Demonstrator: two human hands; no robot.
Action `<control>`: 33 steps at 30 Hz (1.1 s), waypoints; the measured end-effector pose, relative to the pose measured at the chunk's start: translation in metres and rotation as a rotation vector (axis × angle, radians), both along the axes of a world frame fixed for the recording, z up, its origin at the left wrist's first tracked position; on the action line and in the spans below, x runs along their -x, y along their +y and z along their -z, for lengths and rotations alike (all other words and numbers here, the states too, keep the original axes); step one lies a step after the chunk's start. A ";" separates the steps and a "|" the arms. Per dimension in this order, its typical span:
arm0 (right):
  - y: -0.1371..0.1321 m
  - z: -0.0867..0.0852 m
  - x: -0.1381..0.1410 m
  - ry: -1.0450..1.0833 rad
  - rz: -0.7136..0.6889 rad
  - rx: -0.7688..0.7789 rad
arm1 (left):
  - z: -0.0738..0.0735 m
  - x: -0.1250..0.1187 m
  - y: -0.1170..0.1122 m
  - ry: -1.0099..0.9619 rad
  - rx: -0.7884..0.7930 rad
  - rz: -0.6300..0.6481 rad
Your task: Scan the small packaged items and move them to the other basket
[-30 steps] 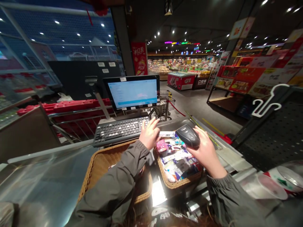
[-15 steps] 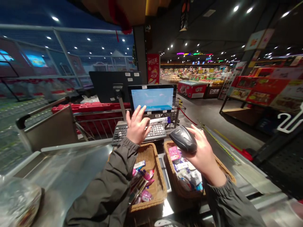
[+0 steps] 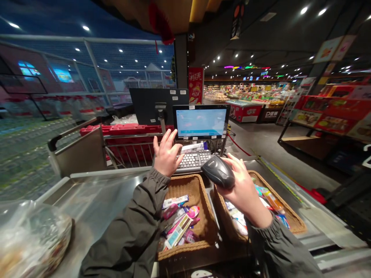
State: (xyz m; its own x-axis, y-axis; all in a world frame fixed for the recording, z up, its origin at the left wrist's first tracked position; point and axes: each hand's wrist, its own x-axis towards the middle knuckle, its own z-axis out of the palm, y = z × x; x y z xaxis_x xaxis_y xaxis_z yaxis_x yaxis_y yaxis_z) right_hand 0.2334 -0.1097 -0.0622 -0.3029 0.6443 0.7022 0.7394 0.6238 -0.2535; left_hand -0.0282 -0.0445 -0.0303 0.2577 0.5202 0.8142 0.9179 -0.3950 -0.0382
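My right hand [image 3: 242, 191] is wrapped round a black handheld barcode scanner [image 3: 218, 172], its head pointing left over the gap between two wicker baskets. Raised above the left part of the keyboard [image 3: 193, 160], my left hand [image 3: 167, 154] is empty, fingers spread. Below it, the left wicker basket [image 3: 207, 216] holds several small packaged items [image 3: 179, 227]. The right wicker basket [image 3: 295, 222] holds more small packages [image 3: 271, 200], partly hidden by my right hand and forearm. A lit monitor [image 3: 201, 121] stands behind the keyboard.
A second monitor [image 3: 150, 106] faces away, behind on the left. A metal counter [image 3: 98, 204] extends left, with a clear plastic bag [image 3: 29, 231] at its near end. Red crates [image 3: 124, 129] and a metal barrier [image 3: 81, 150] stand beyond. Shelves of red boxes [image 3: 333, 108] are at right.
The view has turned left, so the baskets and monitors appear further right. Both hands keep nearly the same pose; the scanner stays in my right hand.
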 end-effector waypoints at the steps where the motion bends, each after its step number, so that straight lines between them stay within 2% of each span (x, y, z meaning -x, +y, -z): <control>1: -0.001 0.000 0.003 -0.001 -0.003 0.000 | 0.000 0.003 -0.001 -0.002 0.001 -0.002; 15: -0.014 0.003 0.032 -0.020 -0.015 0.033 | 0.008 0.035 -0.011 -0.013 0.031 -0.007; 20: -0.016 0.006 0.040 -0.004 -0.010 0.048 | 0.017 0.043 -0.014 -0.008 0.060 -0.018; 26: -0.013 0.018 0.045 -0.019 -0.002 0.091 | 0.041 0.051 -0.016 0.036 0.150 -0.022; 33: -0.016 0.035 0.045 0.004 0.013 0.168 | 0.084 0.058 -0.018 0.091 0.323 -0.021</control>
